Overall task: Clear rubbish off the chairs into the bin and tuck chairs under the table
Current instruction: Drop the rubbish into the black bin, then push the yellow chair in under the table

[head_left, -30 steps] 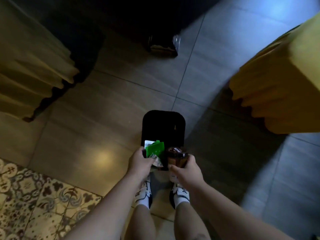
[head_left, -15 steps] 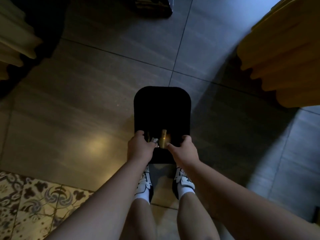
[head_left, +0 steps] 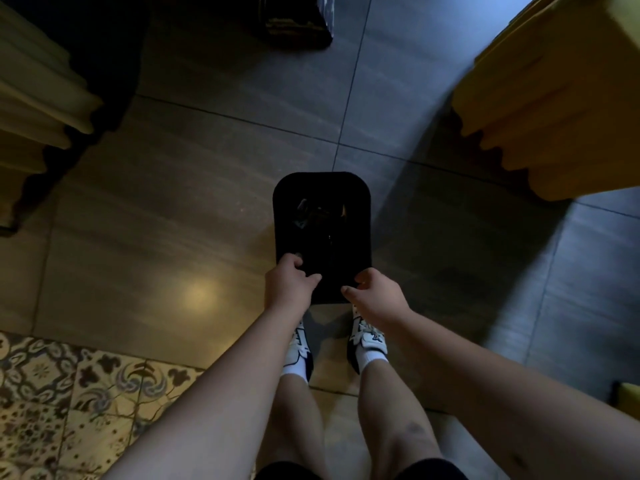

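Now 2 hands, left (head_left: pixel 289 284) & right (head_left: pixel 375 297), loosely curled, empty-gripped over 1 bin (head_left: pixel 360 188).

Both forearms are bare to the edge of the view, with no sleeves, watch or rings visible on the left hand (head_left: pixel 289 284) or right hand (head_left: pixel 375 299). Dark shorts (head_left: pixel 429 471), white ankle socks (head_left: pixel 370 358) and white trainers with dark trim (head_left: pixel 299 342) are worn.

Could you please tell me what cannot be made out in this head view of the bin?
- Bin contents: its inside is too dark; only faint glints show.
- Left hand and right hand: fingers curl over the near rim, their tips lost against the black.
- Dark object at top: cut off by the frame edge.
- Yellow cloth: blurred, cut off at right.
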